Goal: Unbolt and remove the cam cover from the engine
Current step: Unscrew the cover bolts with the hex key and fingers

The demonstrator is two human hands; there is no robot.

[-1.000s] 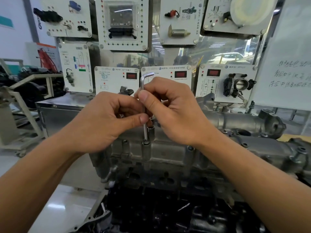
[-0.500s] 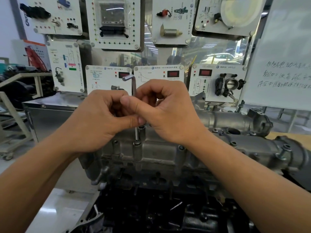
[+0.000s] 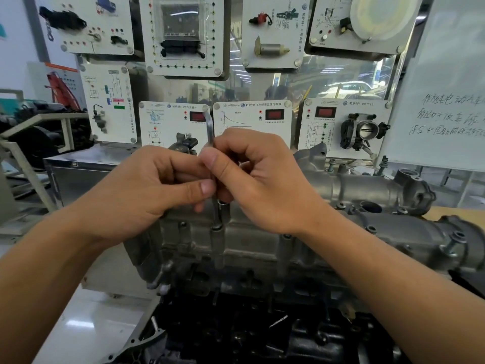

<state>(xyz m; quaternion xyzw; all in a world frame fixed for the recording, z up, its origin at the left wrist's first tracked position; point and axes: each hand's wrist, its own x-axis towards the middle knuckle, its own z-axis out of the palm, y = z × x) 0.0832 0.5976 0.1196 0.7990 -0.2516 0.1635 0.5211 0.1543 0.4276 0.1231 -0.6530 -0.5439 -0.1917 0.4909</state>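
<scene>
While the left hand (image 3: 147, 190) and right hand (image 3: 258, 179) pinch its upright shaft, the silver L-shaped hex key (image 3: 211, 132) descends below their fingertips into a bolt (image 3: 217, 227) on the grey cast-metal cam cover (image 3: 367, 232).

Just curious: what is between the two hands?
A hex key, upright, pinched by the left hand and right hand, its tip down in a bolt on the cam cover; the head view shows it.
</scene>
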